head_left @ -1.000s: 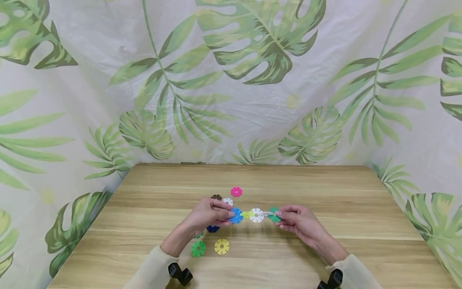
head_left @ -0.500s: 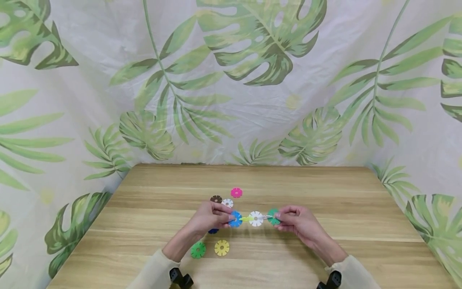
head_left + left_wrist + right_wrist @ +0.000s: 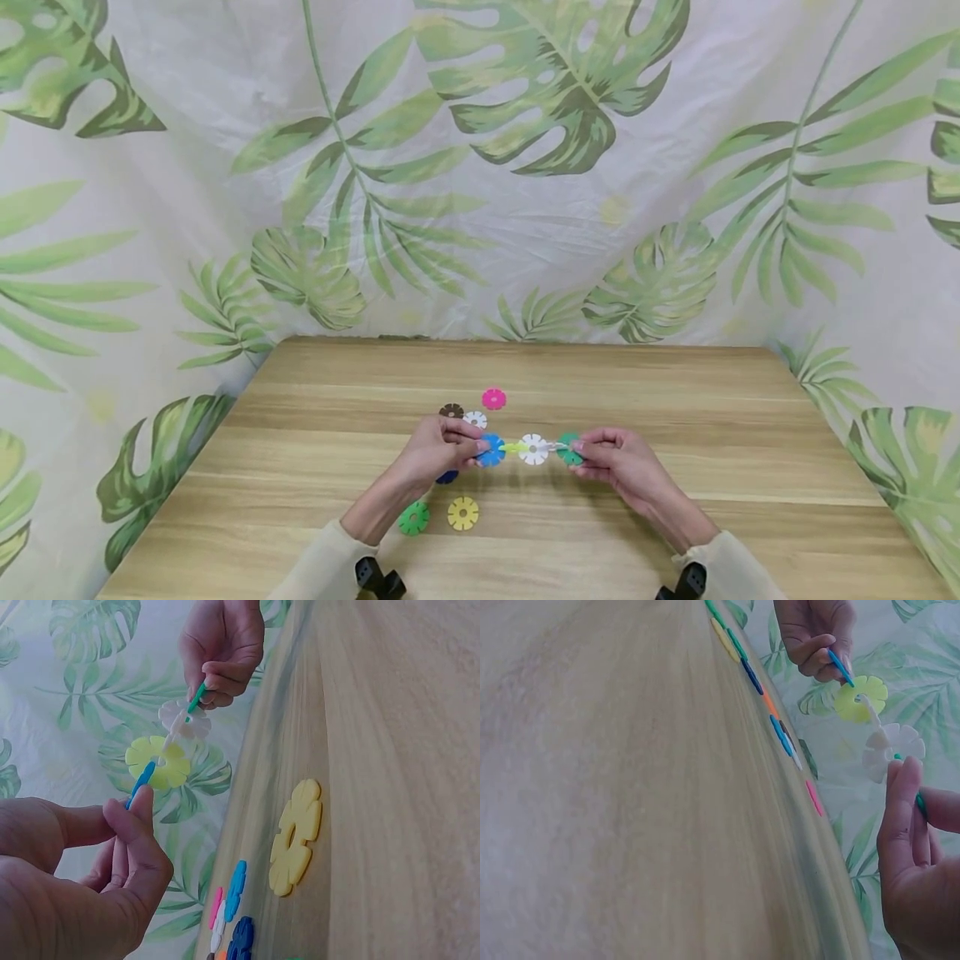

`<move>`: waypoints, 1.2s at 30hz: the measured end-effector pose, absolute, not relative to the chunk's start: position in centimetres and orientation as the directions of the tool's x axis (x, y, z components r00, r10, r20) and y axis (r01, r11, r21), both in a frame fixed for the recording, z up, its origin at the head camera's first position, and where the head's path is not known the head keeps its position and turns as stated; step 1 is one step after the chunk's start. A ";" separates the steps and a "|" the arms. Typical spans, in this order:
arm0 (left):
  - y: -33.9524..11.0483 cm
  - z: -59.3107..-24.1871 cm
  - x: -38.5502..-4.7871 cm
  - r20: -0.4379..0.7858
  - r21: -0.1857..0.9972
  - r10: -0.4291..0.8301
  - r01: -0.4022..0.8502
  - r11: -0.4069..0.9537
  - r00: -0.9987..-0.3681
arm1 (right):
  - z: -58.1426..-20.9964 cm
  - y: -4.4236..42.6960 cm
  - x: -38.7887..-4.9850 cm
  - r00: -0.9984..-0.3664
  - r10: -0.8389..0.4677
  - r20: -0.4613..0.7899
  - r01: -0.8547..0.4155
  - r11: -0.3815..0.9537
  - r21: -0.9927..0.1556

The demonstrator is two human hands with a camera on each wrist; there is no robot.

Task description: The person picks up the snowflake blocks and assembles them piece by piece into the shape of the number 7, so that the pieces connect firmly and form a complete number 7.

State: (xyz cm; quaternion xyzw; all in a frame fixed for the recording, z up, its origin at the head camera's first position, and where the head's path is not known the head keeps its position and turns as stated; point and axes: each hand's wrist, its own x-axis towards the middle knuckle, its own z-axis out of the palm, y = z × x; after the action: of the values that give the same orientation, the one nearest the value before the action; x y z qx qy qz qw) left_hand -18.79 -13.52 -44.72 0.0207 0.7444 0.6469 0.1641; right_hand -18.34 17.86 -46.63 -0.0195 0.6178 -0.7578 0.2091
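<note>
In the head view a row of interlocking notched plastic discs hangs level above the table, stretched between both hands. My left hand pinches the blue disc at its left end, between thumb and fingers. The green disc at the other end is pinched by my right hand. Between them sit a yellow-green disc and white discs, slotted into one another at right angles. In the right wrist view my fingers cover most of the green disc, and the blue one shows edge-on.
Loose discs lie on the wooden table: pink, brown, white, yellow, green and dark blue, partly hidden under my left hand. An orange disc shows in the right wrist view. A leaf-patterned cloth hangs behind.
Both hands keep their hold on the end discs. The row dips slightly, then rises again; my left wrist now covers a teal disc that showed a second ago.
</note>
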 end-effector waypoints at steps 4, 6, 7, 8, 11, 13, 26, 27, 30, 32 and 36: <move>-13.3 -44.8 -18.9 -0.219 0.966 0.235 -0.177 0.188 -0.947 | -46.8 17.8 -18.3 -0.913 -0.336 -0.231 0.292 -0.144 -0.945; -13.1 -44.8 -18.9 -0.220 0.964 0.234 -0.175 0.198 -0.947 | -46.8 17.8 -18.4 -0.913 -0.335 -0.231 0.291 -0.140 -0.946; -13.1 -44.8 -18.9 -0.219 0.964 0.234 -0.173 0.202 -0.947 | -46.7 17.8 -18.4 -0.913 -0.336 -0.231 0.290 -0.138 -0.947; -13.1 -44.9 -18.9 -0.218 0.964 0.236 -0.171 0.204 -0.947 | -46.7 17.8 -18.4 -0.913 -0.335 -0.232 0.290 -0.136 -0.947; -13.0 -44.8 -18.9 -0.213 0.965 0.238 -0.167 0.201 -0.948 | -46.5 17.8 -18.4 -0.913 -0.332 -0.238 0.293 -0.128 -0.947; -13.0 -44.7 -18.9 -0.210 0.967 0.240 -0.165 0.195 -0.948 | -46.4 17.7 -18.4 -0.912 -0.330 -0.242 0.298 -0.130 -0.946; -12.9 -44.9 -19.0 -0.214 0.968 0.216 -0.178 0.178 -0.953 | -46.7 17.4 -18.7 -0.914 -0.323 -0.245 0.302 -0.139 -0.943; -12.9 -44.9 -19.0 -0.213 0.968 0.216 -0.175 0.180 -0.953 | -46.7 17.3 -18.7 -0.913 -0.323 -0.248 0.304 -0.139 -0.942; -12.9 -44.9 -19.0 -0.220 0.966 0.212 -0.183 0.181 -0.952 | -46.6 17.3 -18.6 -0.912 -0.320 -0.258 0.314 -0.140 -0.939; -12.8 -44.9 -18.9 -0.225 0.966 0.206 -0.189 0.178 -0.952 | -46.4 17.2 -18.7 -0.912 -0.315 -0.262 0.318 -0.141 -0.938; -12.7 -45.1 -18.7 -0.235 0.965 0.191 -0.206 0.160 -0.953 | -46.0 17.2 -18.8 -0.916 -0.305 -0.260 0.313 -0.136 -0.940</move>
State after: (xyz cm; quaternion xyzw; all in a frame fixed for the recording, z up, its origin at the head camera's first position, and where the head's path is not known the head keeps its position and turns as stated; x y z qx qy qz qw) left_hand -18.74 -12.73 -45.07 -0.0049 0.7460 0.6481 0.1533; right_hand -18.80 17.21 -46.03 0.0032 0.6244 -0.7538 0.2047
